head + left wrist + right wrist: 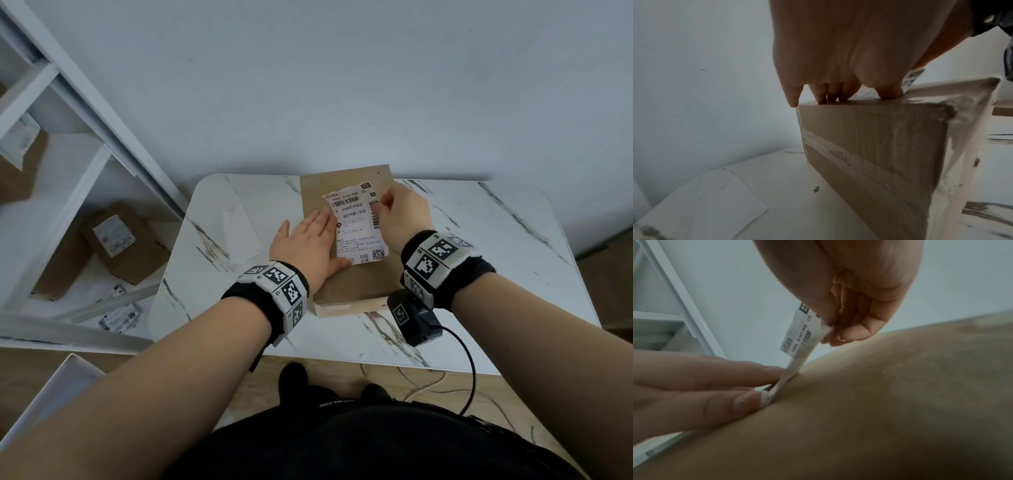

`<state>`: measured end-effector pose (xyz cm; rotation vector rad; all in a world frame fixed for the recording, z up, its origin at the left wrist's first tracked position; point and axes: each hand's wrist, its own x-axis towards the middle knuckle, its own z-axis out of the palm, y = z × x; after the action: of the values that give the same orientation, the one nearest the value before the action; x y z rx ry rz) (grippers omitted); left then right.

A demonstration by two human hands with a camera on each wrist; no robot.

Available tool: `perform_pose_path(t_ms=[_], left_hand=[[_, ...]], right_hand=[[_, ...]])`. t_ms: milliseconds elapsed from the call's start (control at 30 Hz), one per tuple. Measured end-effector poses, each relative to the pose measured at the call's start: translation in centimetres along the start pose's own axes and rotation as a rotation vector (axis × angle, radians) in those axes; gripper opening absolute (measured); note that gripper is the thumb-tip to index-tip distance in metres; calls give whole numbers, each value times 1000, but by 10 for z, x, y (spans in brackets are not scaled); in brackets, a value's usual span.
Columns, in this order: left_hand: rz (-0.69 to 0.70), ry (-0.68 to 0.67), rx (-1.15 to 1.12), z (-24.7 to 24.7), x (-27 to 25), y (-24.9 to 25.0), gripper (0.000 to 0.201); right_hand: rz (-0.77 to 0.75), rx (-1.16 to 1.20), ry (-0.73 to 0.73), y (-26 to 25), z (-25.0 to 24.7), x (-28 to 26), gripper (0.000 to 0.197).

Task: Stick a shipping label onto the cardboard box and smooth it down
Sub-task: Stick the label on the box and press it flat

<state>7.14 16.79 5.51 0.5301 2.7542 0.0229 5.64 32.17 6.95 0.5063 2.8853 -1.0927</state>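
A brown cardboard box (356,284) stands on the marble table (479,274), its taped side (869,154) filling the left wrist view. A white shipping label (358,226) with barcodes lies partly on the box top. My left hand (308,240) lies flat, straight fingers pressing the label's left edge onto the box (879,402). My right hand (397,212) pinches the label's right edge and holds that end lifted off the cardboard; in the right wrist view the label (799,335) rises from the box to the pinching fingers (849,331).
White shelving (85,137) at the left holds more labelled cardboard boxes (120,243) and loose labels (116,315). A white backing sheet (711,203) lies on the table left of the box. A black cable (469,370) hangs from my right wrist camera. A wall stands behind.
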Motion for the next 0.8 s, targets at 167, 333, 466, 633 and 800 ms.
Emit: perform_pose_path(t_ms=[167, 333, 466, 633, 800], left_hand=[[9, 15, -1, 2, 1, -1, 81], [33, 56, -67, 2, -2, -1, 86], [66, 71, -139, 1, 0, -4, 89], [78, 67, -132, 5, 3, -5, 85], [99, 57, -90, 7, 5, -7, 76]], right_hand=[[-36, -29, -27, 4, -3, 5, 8], [-39, -24, -28, 7, -2, 8, 14], [-36, -17, -33, 7, -1, 10, 16], [-28, -18, -16, 6, 2, 10, 15], [-22, -31, -7, 7, 4, 9, 17]])
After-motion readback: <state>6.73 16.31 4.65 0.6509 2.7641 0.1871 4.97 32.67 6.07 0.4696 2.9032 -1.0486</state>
